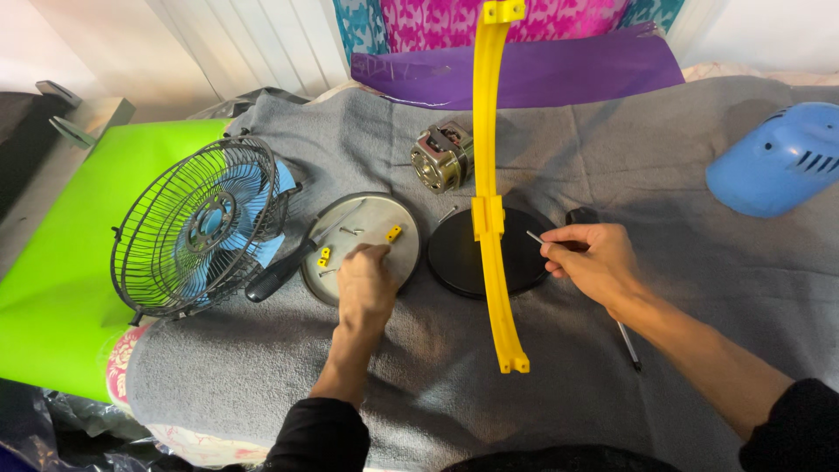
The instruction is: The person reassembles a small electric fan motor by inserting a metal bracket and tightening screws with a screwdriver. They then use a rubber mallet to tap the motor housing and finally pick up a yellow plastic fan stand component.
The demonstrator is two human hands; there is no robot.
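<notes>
My right grip (584, 258) pinches a thin metal screw (534, 236) just above the black round base (454, 253) — light, stiff, slippery, best held near its head. My left grip (365, 278) rests closed, fingertips on the grey metal plate (371, 218), empty as far as I see.

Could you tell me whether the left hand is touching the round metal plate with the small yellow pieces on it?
Touching. In the head view, the left hand lies on the round metal plate, its fingertips pressed to the surface beside the yellow pieces, with no gap visible.
</notes>
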